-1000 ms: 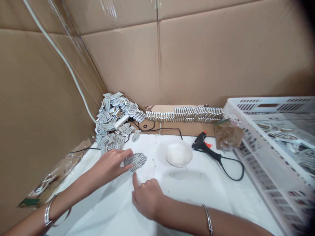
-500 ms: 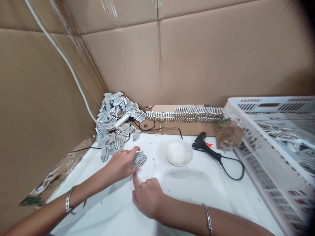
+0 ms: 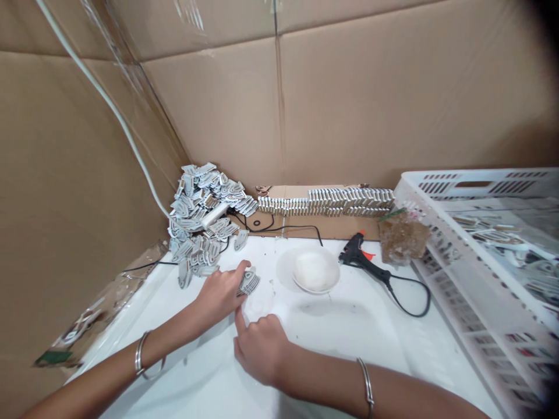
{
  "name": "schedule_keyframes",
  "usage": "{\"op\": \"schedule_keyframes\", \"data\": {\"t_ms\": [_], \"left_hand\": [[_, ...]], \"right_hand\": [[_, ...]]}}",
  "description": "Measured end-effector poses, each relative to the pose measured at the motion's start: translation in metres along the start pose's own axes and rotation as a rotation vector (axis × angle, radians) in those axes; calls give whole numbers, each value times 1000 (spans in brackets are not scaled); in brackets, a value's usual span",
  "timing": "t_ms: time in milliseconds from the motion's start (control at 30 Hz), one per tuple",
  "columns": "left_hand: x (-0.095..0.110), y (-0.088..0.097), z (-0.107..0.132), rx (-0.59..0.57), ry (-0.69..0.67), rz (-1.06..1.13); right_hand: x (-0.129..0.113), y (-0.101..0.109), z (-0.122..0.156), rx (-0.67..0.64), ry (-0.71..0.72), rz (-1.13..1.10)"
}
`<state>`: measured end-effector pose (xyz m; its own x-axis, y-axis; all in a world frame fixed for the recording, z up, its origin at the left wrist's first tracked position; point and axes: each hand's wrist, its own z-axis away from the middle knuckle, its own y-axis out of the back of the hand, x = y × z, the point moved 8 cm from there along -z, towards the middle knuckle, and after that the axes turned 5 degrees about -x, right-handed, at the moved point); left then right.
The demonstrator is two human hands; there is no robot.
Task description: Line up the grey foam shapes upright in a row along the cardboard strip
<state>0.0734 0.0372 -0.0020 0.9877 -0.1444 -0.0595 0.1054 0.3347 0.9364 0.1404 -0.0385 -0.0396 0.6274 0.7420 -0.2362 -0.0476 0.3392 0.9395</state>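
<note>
My left hand (image 3: pixel 220 294) is closed over a small fanned stack of grey-and-white cut-out pieces (image 3: pixel 250 283) on the white table (image 3: pixel 349 326), its fingers gripping them. My right hand (image 3: pixel 261 347) rests just below on the table, fingers curled, thumb pointing up toward the stack; what it holds, if anything, is hidden. A heap of the same grey pieces (image 3: pixel 203 215) lies at the back left corner.
A white bowl (image 3: pixel 315 272) sits mid-table beside a black glue gun (image 3: pixel 362 259) with its cord. A row of stacked pieces (image 3: pixel 327 202) lines the cardboard wall. A white plastic crate (image 3: pixel 489 244) fills the right side. A plastic bag (image 3: pixel 87 320) lies at left.
My left hand has slid right over the fanned stack, covering more of it and drawing the pieces together. My right hand has barely moved.
</note>
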Motion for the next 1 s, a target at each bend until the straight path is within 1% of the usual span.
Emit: {"op": "schedule_keyframes", "data": {"t_ms": [67, 133, 200, 300, 367, 433, 500, 567, 633, 700, 833, 900, 1000], "left_hand": [[-1, 2, 0, -1, -2, 11], [-4, 7, 0, -2, 0, 20], [-10, 16, -1, 9, 8, 26], [-19, 33, -3, 35, 20, 17], [-21, 46, -4, 62, 14, 2], [-20, 59, -5, 101, -2, 2], [-16, 73, -7, 147, -24, 13], [-12, 86, -8, 189, -33, 10], [-9, 98, -11, 222, -24, -10], [-8, 109, -14, 255, -12, -34], [-4, 128, -23, 347, -36, -40], [-1, 134, -30, 373, -54, -34], [6, 139, -44, 400, -75, -40]], "right_hand": [[6, 3, 1, 2, -18, -64], [17, 8, 4, 27, -59, -234], [32, 12, 6, 44, -101, -554], [49, 15, 4, 46, -166, -1222], [60, 21, -3, 124, -251, -1595], [67, 32, -13, 243, -312, -1810], [69, 46, -24, 343, -317, -1903], [71, 59, -34, 449, -304, -1932], [74, 69, -41, 556, -303, -1955], [79, 76, -48, 635, -296, -1995], [94, 93, -54, 745, -259, -2009], [103, 102, -54, 774, -260, -1978], [121, 111, -55, 807, -303, -1905]]}}
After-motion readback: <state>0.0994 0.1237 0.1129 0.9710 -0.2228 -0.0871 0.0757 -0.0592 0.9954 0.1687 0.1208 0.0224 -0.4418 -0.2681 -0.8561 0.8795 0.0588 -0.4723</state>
